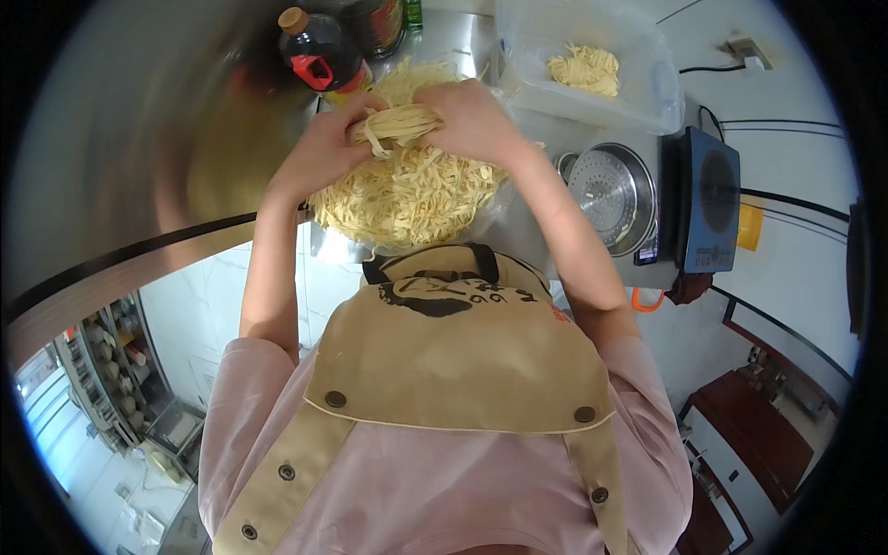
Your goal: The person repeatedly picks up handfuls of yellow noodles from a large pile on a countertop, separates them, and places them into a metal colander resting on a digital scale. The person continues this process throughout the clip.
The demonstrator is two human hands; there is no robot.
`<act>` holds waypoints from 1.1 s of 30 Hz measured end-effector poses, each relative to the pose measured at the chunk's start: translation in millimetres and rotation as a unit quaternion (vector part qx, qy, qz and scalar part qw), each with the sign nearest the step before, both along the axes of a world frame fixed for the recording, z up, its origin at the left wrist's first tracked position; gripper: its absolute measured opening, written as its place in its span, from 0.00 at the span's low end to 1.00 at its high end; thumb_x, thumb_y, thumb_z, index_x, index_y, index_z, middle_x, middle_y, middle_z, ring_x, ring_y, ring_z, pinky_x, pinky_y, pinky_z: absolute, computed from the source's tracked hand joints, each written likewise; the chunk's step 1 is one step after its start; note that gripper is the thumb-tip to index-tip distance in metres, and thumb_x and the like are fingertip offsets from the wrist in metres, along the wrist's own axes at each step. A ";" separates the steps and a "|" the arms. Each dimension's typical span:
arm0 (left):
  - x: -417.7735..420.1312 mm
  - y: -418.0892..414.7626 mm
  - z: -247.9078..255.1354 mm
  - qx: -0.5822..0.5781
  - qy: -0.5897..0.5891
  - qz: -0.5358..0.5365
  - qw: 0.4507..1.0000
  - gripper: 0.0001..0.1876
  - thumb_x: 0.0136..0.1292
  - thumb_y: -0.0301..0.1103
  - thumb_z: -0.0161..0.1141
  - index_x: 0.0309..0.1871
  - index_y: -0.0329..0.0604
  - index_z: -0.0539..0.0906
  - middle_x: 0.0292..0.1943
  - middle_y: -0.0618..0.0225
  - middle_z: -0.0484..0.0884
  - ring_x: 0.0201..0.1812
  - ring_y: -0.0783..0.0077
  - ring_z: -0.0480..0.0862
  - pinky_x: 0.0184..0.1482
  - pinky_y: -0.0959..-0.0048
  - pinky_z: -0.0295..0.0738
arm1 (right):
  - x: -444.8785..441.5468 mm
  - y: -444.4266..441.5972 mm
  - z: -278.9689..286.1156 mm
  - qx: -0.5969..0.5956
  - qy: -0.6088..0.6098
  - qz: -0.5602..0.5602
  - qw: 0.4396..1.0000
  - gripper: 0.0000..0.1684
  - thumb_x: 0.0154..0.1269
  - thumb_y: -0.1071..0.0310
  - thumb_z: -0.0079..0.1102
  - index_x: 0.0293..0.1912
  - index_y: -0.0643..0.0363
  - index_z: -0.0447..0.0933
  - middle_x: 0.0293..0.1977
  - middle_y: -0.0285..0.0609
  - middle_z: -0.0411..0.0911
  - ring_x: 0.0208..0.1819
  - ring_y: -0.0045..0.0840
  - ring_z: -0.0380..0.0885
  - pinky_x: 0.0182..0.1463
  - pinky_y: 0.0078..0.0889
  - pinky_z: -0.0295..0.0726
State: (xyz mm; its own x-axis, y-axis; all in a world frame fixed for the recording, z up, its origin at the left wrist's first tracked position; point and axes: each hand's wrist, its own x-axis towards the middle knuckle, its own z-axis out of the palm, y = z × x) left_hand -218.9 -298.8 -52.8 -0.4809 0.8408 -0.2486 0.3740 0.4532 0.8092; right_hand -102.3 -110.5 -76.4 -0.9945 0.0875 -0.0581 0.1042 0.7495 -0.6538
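Between my two hands a bundle of flat noodles [404, 123] is held above a large loose heap of the same noodles [416, 198]. My left hand [333, 142] grips the bundle's left end, and a few strands hang down beside its fingers. On the other end is my right hand [472, 121], its fingertips partly hidden by the noodles. The heap lies on the metal counter, seemingly on clear plastic. A translucent plastic bin [590, 111] at the upper right contains one coiled noodle portion [586, 69].
A dark sauce bottle [322, 52] with a cork-coloured cap stands beyond my left hand. Right of my right forearm sit a perforated steel strainer bowl [607, 194], a phone [646, 251] and a blue induction cooker [713, 201]. A shiny metal panel [139, 139] rises along the left.
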 end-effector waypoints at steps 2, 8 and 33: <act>-11.2 -1.6 -0.6 -0.025 0.031 0.015 0.999 0.26 0.51 0.27 0.66 0.58 0.43 0.76 0.41 0.57 0.86 0.42 0.61 0.84 0.48 0.69 0.76 | -8.9 7.0 19.2 -0.014 -0.010 -0.019 1.000 0.19 0.48 0.63 0.65 0.42 0.56 0.81 0.36 0.44 0.84 0.43 0.42 0.81 0.50 0.39 0.79; 0.9 -17.4 -12.0 -0.001 0.101 0.040 0.994 0.28 0.51 0.29 0.68 0.59 0.44 0.75 0.47 0.56 0.84 0.50 0.54 0.82 0.54 0.63 0.74 | -0.9 3.0 20.6 -0.095 0.192 -0.002 0.977 0.17 0.50 0.71 0.60 0.43 0.59 0.80 0.37 0.44 0.84 0.41 0.39 0.82 0.46 0.36 0.80; 52.8 19.1 -55.0 0.211 -0.102 0.192 0.953 0.17 0.70 0.39 0.57 0.54 0.35 0.77 0.43 0.63 0.82 0.48 0.69 0.82 0.52 0.71 0.74 | 2.5 42.9 43.0 0.052 0.391 -0.294 0.871 0.15 0.47 0.76 0.60 0.39 0.59 0.79 0.42 0.42 0.79 0.46 0.33 0.79 0.51 0.34 0.78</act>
State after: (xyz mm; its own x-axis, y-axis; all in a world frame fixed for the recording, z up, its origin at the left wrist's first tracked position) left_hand -166.1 -279.7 -107.7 -0.7514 0.6581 -0.0480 0.0616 0.1424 0.9879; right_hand -99.8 -67.6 -33.4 -0.5080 0.5598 0.6547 0.0448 0.7762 -0.6289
